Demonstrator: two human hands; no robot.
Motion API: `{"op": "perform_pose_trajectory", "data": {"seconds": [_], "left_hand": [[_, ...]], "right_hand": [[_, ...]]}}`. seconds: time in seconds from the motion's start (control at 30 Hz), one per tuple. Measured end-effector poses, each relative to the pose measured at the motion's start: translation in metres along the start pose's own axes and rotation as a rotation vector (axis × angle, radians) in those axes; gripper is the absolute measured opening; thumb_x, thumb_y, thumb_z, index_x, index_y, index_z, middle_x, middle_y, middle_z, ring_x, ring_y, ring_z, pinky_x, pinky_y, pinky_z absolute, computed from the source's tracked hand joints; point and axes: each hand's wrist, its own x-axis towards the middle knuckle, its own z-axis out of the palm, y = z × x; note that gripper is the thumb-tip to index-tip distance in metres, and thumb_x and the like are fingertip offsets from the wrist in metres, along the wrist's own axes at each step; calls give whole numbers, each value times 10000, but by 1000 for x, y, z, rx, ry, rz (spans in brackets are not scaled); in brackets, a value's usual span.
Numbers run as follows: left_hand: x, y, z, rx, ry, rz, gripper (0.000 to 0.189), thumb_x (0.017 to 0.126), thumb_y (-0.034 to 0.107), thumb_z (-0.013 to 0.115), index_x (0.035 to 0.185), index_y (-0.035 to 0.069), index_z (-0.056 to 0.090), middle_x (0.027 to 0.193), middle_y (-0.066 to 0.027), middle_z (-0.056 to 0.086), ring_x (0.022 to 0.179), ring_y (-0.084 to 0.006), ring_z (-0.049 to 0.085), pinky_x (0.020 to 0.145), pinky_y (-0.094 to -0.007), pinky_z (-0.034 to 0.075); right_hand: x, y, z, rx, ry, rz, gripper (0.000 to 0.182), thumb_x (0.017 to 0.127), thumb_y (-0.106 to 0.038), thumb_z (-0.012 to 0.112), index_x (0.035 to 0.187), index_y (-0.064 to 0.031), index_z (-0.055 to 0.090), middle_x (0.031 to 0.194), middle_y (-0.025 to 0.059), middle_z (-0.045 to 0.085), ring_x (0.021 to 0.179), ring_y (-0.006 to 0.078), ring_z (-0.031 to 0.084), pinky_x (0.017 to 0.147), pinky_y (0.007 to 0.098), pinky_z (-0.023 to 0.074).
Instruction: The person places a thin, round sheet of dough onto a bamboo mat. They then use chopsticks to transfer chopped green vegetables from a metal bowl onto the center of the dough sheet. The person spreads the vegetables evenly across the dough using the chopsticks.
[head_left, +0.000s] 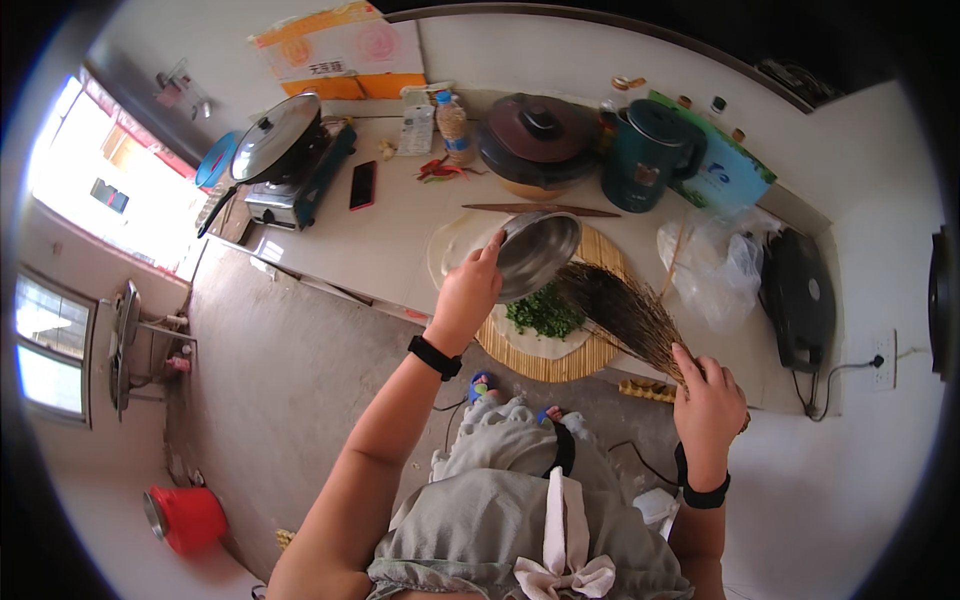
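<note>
My left hand (474, 292) grips the rim of a metal bowl (541, 251), which is tilted with its inside partly towards me. In my right hand (709, 405) is the bound end of a twig brush (630, 315). Its bristles reach to the right edge of the bowl and the greens. Chopped green leaves (546, 313) lie heaped on a pale, flat dough sheet (566, 349). Under the sheet is a round slatted mat (551, 369) that overhangs the counter's front edge. Left of the bowl a pale round sheet (466, 232) shows, partly hidden.
A tapered wooden rolling pin (541, 210) lies behind the bowl. Farther back stand a lidded pot (538, 142) and an electric kettle (646, 161). Left are a phone (363, 185) and a lidded wok (277, 135) on a portable stove (289, 199). Plastic bags (716, 270) lie right.
</note>
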Motion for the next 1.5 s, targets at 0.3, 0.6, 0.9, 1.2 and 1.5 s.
{"op": "perform_pose_trajectory", "data": {"seconds": [0.3,0.6,0.9,1.2,1.5], "left_hand": [[-51,-145,-43,-723,68,-711,333,906,76,479,1229,13,528,913,-50,644,686,-121,641,539,-228,538],[-94,-273,-89,-1090,329,-996,312,908,39,437,1216,39,484,1002,-96,636,842,-207,670,720,-342,589],[-69,-383,-90,-1135,329,-1079,268,921,64,442,1184,30,482,994,-110,629,837,-213,661,733,-353,584],[-48,-447,-91,-1184,244,-1119,284,948,121,483,1209,7,477,950,-85,610,815,-195,656,712,-335,591],[-35,-453,-99,-1039,442,-1143,641,952,265,581,1451,51,240,1236,-134,498,932,-204,611,811,-331,548]], "right_hand": [[31,-33,34,376,-38,39,551,766,-93,710,1291,-184,567,1010,77,629,866,293,622,700,364,514],[123,-135,63,1136,-191,-37,582,914,-113,615,1406,43,346,1229,197,574,1046,231,612,888,303,477],[215,-269,123,1881,-648,185,684,929,-97,601,1489,-73,208,1274,55,503,1171,140,461,991,301,387],[229,-386,219,1919,-1024,244,662,899,-82,645,1456,-84,286,1232,65,545,1066,121,527,901,284,454],[222,-468,293,1513,-956,-33,799,791,-188,761,1436,-36,314,1152,146,616,1011,212,606,865,333,481]]}}
